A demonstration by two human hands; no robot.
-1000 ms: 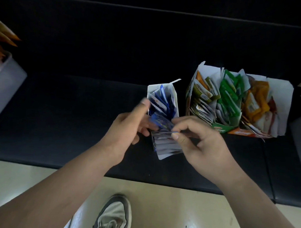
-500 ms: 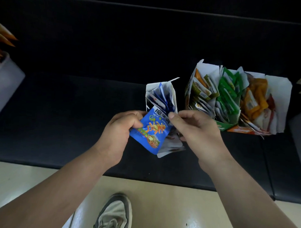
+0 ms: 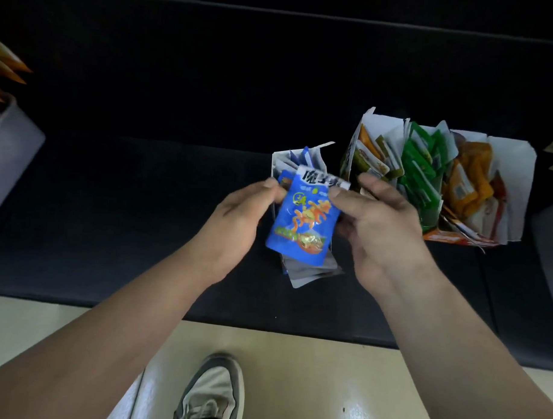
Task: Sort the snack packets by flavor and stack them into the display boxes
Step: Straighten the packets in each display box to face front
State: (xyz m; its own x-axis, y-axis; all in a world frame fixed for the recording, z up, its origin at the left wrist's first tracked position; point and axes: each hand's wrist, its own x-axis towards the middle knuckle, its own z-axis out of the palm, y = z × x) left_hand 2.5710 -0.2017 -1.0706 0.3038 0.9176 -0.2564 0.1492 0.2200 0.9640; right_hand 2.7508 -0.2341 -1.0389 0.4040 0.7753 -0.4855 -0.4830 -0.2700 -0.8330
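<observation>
Hanging pinched between left hand [image 3: 237, 211] and right hand [image 3: 375, 219], blue packet [image 3: 303, 222].

Hands [image 3: 237, 214] 2; display boxes [image 3: 383, 127] 4; held blue packet [image 3: 303, 222] 1; shoe [image 3: 212, 392] 1.

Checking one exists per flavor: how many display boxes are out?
4: the blue-packet box at centre, then the olive-packet box, green-packet box and orange-packet box side by side to its right. Others may be hidden.

The left hand [image 3: 237, 214] and right hand [image 3: 375, 219] are pinching a blue snack packet [image 3: 301, 222] by its upper edges, holding it over the blue-packet display box [image 3: 278, 159] on the dark bench [image 3: 128, 204].
</observation>
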